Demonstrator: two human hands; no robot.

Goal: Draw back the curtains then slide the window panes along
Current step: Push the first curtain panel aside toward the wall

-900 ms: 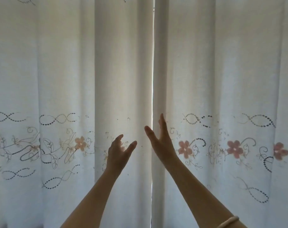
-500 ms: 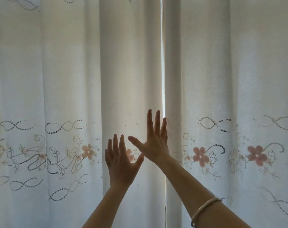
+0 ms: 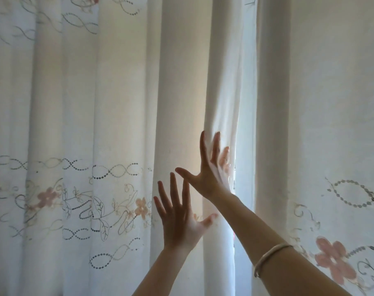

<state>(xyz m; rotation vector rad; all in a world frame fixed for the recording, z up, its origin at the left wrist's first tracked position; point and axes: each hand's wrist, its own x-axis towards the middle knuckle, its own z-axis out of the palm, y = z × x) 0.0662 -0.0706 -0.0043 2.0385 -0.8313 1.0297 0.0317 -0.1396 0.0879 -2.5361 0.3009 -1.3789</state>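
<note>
The left curtain is seen as plain white cloth, shaded warm cream where light passes through its folds. Across the middle left of the frame a band of embroidery is worked on it: grey dotted loops like chain links, outlined leaves and curling stems in grey, and small pink flowers. The right curtain is coloured the same white, with grey dotted loops and a larger pink flower at the lower right. A pale, off-white bangle is worn on the right forearm.
</note>
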